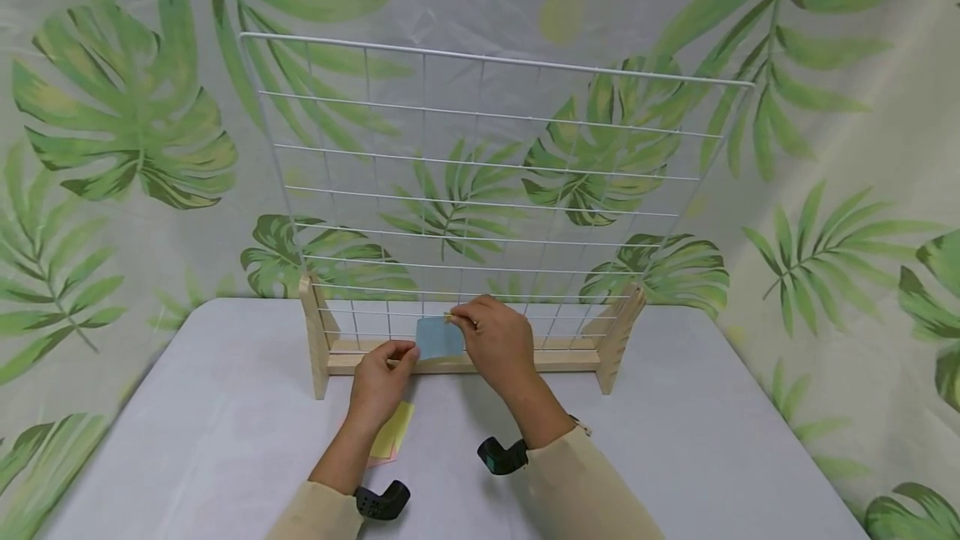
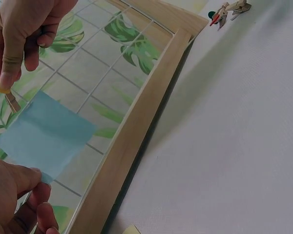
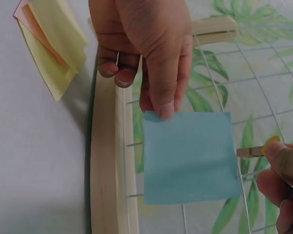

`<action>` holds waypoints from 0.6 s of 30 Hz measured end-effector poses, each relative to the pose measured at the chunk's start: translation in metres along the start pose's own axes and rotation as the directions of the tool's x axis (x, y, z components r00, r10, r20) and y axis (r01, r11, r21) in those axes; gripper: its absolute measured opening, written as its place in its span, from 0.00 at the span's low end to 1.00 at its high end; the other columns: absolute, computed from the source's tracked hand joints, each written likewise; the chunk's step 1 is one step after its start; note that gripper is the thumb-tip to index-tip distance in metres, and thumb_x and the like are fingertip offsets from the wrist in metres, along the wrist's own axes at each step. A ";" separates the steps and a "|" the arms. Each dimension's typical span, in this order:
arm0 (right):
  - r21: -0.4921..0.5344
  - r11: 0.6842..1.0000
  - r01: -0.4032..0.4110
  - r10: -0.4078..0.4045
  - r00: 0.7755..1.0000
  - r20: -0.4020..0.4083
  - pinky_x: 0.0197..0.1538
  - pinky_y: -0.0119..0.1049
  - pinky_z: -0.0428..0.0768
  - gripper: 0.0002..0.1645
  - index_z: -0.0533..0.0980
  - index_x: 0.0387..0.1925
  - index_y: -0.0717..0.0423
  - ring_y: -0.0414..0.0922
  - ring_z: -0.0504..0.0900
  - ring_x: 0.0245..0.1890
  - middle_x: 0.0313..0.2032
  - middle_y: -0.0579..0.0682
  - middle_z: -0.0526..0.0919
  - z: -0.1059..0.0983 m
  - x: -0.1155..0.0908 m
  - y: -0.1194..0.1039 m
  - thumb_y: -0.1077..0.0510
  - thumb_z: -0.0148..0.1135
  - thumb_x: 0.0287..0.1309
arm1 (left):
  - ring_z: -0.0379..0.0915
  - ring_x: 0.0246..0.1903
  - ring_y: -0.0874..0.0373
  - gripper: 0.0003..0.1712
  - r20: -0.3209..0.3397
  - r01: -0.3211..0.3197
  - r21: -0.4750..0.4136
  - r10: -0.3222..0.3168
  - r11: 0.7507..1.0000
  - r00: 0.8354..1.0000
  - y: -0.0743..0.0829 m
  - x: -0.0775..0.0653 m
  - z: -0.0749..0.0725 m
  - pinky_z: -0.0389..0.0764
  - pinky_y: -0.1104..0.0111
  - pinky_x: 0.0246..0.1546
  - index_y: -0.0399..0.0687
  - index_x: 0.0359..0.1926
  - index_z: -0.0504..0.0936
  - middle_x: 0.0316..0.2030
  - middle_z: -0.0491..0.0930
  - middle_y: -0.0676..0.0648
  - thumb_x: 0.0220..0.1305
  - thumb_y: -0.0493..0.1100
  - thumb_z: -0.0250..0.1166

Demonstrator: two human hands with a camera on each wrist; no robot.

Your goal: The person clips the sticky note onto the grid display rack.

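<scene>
Head view: one person's two hands at an upright wire grid [image 1: 480,57].
Left hand [image 1: 381,382]: narrow, finger and thumb pinching the blue note [image 1: 440,338] near a corner; a light hold should avoid creasing.
Blue note position: between the hands, before the grid's lower rows; best laid smooth and level on the wires.
Clothespin [image 3: 250,152]: tip just beside the note's edge, touching or not cannot be told; best met square, taking paper and wire in one bite.
Right hand [image 1: 498,340]: narrow, pinching the clothespin at its yellow end; a firm squeeze should spread the tips fully.
Loose notes [image 1: 392,433], yellow and pink: at least two; exact number hidden.
Blue notes: one.
Clothespins in hand: one.
Grids: one.
Wooden stands [image 1: 562,362]: one.
Spare clothespins [image 2: 240,7], left wrist view: two visible.
</scene>
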State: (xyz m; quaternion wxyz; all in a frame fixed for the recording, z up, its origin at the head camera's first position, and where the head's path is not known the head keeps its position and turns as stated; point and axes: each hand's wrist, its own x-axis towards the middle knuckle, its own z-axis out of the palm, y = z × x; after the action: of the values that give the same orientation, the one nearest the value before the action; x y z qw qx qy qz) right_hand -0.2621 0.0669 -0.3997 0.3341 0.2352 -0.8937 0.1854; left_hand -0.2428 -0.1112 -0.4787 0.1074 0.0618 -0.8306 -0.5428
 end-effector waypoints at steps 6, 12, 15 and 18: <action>-0.044 0.999 -0.012 0.014 0.999 0.039 0.29 0.30 0.81 0.07 0.90 0.39 0.44 0.37 0.88 0.33 0.35 0.40 0.89 0.004 0.003 -0.002 0.50 0.72 0.60 | 0.77 0.34 0.59 0.11 -0.002 -0.006 -0.002 0.006 1.000 1.000 0.000 0.000 0.000 0.77 0.70 0.32 0.46 0.47 0.88 0.37 0.88 0.45 0.69 0.46 0.67; -0.067 0.998 -0.010 0.013 0.999 0.049 0.27 0.32 0.81 0.06 0.90 0.37 0.43 0.38 0.88 0.32 0.34 0.40 0.89 0.008 0.005 -0.003 0.51 0.74 0.57 | 0.77 0.33 0.59 0.12 0.006 -0.002 -0.007 0.002 1.000 1.000 0.000 0.000 0.000 0.77 0.70 0.32 0.46 0.47 0.88 0.38 0.88 0.45 0.69 0.46 0.67; -0.078 0.997 0.002 0.002 0.999 0.048 0.27 0.33 0.81 0.06 0.90 0.37 0.43 0.38 0.88 0.32 0.34 0.40 0.89 0.008 0.006 -0.002 0.51 0.75 0.57 | 0.78 0.34 0.59 0.12 0.008 -0.002 -0.004 0.002 1.000 1.000 0.001 -0.001 0.000 0.77 0.70 0.31 0.46 0.48 0.88 0.38 0.88 0.45 0.70 0.46 0.66; -0.086 0.996 0.006 -0.001 0.998 0.066 0.28 0.33 0.82 0.07 0.90 0.38 0.43 0.38 0.88 0.32 0.35 0.40 0.89 0.008 0.007 -0.003 0.51 0.74 0.57 | 0.78 0.34 0.58 0.11 0.005 -0.011 -0.002 0.011 1.000 1.000 0.001 -0.001 0.000 0.77 0.71 0.31 0.46 0.47 0.88 0.38 0.88 0.44 0.70 0.46 0.66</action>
State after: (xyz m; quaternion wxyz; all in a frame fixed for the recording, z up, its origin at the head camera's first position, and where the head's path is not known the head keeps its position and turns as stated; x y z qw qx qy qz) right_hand -0.2689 0.0583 -0.3995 0.3144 0.2283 -0.9110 0.1384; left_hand -0.2417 -0.1103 -0.4781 0.1082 0.0558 -0.8308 -0.5432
